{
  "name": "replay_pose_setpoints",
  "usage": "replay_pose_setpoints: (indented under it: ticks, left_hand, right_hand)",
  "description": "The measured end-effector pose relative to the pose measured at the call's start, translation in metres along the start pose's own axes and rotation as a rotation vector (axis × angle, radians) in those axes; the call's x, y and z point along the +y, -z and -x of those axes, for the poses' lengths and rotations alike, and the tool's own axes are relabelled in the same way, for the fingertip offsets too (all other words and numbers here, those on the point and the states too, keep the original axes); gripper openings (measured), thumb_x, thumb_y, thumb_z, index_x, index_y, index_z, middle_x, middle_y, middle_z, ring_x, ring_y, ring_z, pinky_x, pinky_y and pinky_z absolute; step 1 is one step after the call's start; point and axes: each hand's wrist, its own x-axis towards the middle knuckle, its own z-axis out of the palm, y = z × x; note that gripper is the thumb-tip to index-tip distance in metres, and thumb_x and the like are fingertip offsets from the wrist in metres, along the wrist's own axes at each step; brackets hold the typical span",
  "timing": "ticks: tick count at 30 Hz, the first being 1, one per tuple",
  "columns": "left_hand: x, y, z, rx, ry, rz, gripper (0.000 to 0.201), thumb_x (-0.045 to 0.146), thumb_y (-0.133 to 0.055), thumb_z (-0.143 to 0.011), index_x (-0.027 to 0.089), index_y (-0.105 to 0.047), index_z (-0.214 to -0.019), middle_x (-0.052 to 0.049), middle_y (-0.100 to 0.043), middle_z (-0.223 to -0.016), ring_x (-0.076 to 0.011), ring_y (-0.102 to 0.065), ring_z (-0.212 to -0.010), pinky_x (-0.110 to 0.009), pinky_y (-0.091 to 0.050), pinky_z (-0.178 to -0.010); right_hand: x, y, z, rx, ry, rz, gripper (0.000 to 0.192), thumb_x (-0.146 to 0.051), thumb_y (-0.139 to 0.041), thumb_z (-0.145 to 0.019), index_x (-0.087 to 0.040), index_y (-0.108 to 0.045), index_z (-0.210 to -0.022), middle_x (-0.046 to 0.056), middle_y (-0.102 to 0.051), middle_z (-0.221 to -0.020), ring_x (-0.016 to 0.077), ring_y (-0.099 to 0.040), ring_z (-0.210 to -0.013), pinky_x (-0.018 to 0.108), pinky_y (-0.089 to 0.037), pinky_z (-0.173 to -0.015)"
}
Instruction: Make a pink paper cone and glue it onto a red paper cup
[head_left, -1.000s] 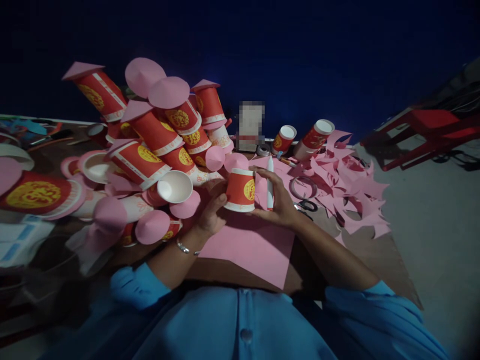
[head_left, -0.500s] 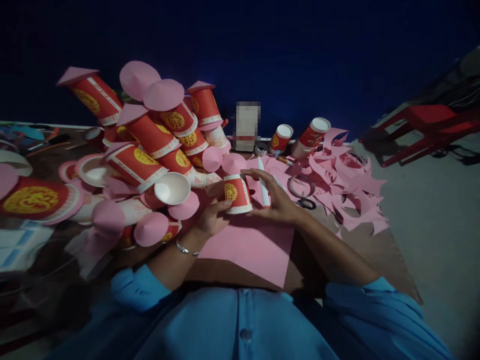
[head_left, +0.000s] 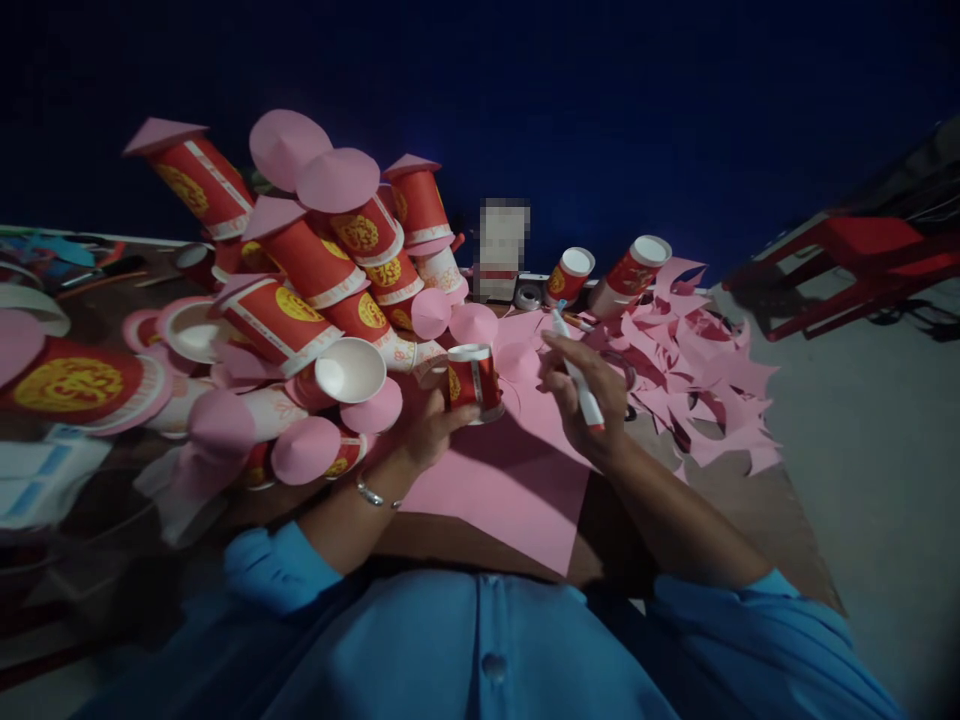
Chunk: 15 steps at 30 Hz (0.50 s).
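Note:
My left hand (head_left: 430,432) is closed round the lower part of a red paper cup (head_left: 472,378), which it holds nearly upright. The cup is blurred, with its white rim at the bottom. To its right, my right hand (head_left: 600,400) grips a slim white pen-like tube (head_left: 585,396) with a bluish tip pointing up and a red end. That hand is apart from the cup. Below both lies a sheet of pink paper (head_left: 517,500), and a pink paper cone (head_left: 519,362) rests just behind the cup.
Stacked red cups with pink cone tops (head_left: 292,255) crowd the left. Pink paper scraps (head_left: 697,380) pile up at the right. Two cups (head_left: 576,270) and a pixelated upright object (head_left: 502,245) stand at the back. Beyond the table is a red stool (head_left: 862,255).
My right hand has let go of the cup and moved right, keeping the white tube, which now tilts. My left hand still holds the cup. The view has shifted slightly.

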Motion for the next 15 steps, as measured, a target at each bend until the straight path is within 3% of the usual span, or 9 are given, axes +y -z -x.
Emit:
replay_pose_setpoints:
  ticks: [2, 5, 8, 15]
  left_hand:
    - [-0.001, 0.0, 0.0, -0.005, 0.024, 0.023, 0.061, 0.035, -0.092, -0.07, 0.025, -0.067, -0.125, -0.005, -0.078, -0.114, -0.0358, -0.07, -0.123, -0.057, -0.054, -0.111]
    - [-0.001, -0.003, 0.0, 0.015, 0.059, 0.027, 0.059, 0.03, -0.092, -0.072, 0.024, -0.067, -0.125, -0.003, -0.078, -0.11, -0.0362, -0.071, -0.121, -0.052, -0.06, -0.104]
    - [0.0, -0.004, 0.0, 0.044, 0.082, -0.004, 0.061, 0.031, -0.095, -0.069, 0.022, -0.067, -0.123, -0.005, -0.078, -0.109, -0.0337, -0.074, -0.114, -0.048, -0.063, -0.097]
    - [-0.003, 0.007, 0.004, 0.025, 0.039, -0.146, 0.055, 0.038, -0.098, -0.064, 0.022, -0.068, -0.106, -0.006, -0.079, -0.097, -0.0304, -0.075, -0.103, -0.044, -0.063, -0.089]
  right_hand:
    - [-0.008, 0.003, 0.0, 0.092, 0.044, 0.105, 0.038, -0.037, -0.053, -0.11, -0.028, -0.063, -0.145, 0.006, -0.075, -0.096, 0.0202, -0.067, -0.072, 0.036, -0.058, -0.066]
    - [-0.021, 0.002, 0.003, 0.053, 0.157, 0.195, 0.033, -0.025, -0.062, -0.104, -0.024, -0.068, -0.137, 0.005, -0.074, -0.088, 0.0182, -0.065, -0.066, 0.032, -0.054, -0.059]
    - [-0.027, -0.006, 0.01, 0.03, 0.252, 0.159, 0.036, -0.016, -0.071, -0.096, -0.019, -0.065, -0.132, 0.004, -0.077, -0.087, 0.0172, -0.07, -0.067, 0.029, -0.056, -0.057]
    - [-0.025, -0.02, 0.025, -0.021, 0.347, 0.187, 0.016, -0.019, -0.072, -0.099, -0.018, -0.068, -0.114, 0.006, -0.078, -0.088, 0.018, -0.076, -0.075, 0.027, -0.063, -0.061]
